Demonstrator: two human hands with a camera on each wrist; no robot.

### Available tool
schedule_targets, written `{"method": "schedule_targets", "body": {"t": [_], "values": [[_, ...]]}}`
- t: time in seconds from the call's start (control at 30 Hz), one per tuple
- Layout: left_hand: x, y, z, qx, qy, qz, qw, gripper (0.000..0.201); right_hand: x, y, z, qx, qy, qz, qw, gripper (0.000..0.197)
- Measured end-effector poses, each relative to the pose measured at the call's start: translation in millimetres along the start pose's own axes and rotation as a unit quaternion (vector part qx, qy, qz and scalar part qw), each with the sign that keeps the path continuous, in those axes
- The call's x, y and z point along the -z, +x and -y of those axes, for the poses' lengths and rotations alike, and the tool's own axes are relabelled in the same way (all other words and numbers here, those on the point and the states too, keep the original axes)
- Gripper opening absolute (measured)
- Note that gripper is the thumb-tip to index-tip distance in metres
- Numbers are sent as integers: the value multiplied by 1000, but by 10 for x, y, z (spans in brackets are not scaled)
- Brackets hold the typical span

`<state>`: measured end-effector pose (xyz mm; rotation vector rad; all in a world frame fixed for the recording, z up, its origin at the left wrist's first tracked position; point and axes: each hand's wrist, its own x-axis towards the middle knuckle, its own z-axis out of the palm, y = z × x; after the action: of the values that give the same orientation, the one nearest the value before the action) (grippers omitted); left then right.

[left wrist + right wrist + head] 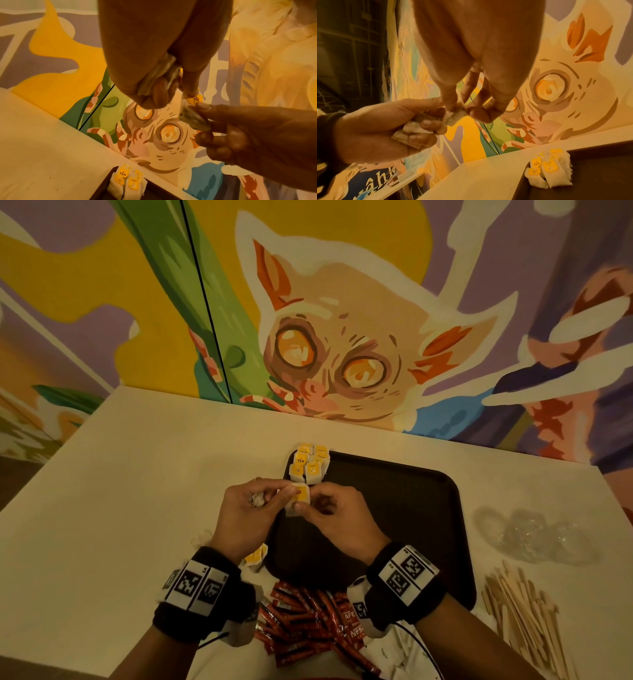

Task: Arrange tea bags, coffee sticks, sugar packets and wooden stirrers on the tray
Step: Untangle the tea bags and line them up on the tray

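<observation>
Above the left edge of the dark brown tray (394, 508), both hands pinch one white tea bag (298, 497) with a yellow tag. My left hand (246, 508) also grips a wad of more tea bags (412, 129) in its curled fingers. My right hand (335, 515) pinches the shared tea bag (192, 117) between thumb and forefinger. Several tea bags (308, 463) lie stacked in the tray's far left corner. Red coffee sticks (308, 621) are heaped at the near table edge. Wooden stirrers (524, 611) lie to the right.
One loose tea bag (255, 558) lies on the table beside my left wrist. Crumpled clear plastic (534, 535) sits right of the tray. White paper packets (400, 655) show under my right forearm. A painted wall rises right behind the white table (120, 491).
</observation>
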<state>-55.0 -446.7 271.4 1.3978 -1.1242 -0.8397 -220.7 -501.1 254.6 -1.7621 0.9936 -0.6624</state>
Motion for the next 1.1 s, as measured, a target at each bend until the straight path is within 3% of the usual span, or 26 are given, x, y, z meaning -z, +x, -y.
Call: {"method": "schedule_targets", "body": {"t": [0.23, 0.37, 0.57, 0.77, 1.1], "values": [[7, 63, 219, 47, 56, -21, 997, 13, -76, 269, -165, -49, -28, 14, 998, 11], [67, 66, 370, 94, 72, -38, 992, 11, -129, 555, -384, -130, -60, 16, 990, 17], [155, 1, 557, 135, 75, -15, 988, 10, -248, 1013, -722, -228, -110, -25, 967, 20], [219, 3, 660, 146, 74, 7, 986, 10, -374, 1254, -958, -294, -163, -8, 942, 19], [266, 139, 709, 143, 63, 4, 988, 10, -525, 1435, -1031, -339, -197, -24, 920, 23]]}}
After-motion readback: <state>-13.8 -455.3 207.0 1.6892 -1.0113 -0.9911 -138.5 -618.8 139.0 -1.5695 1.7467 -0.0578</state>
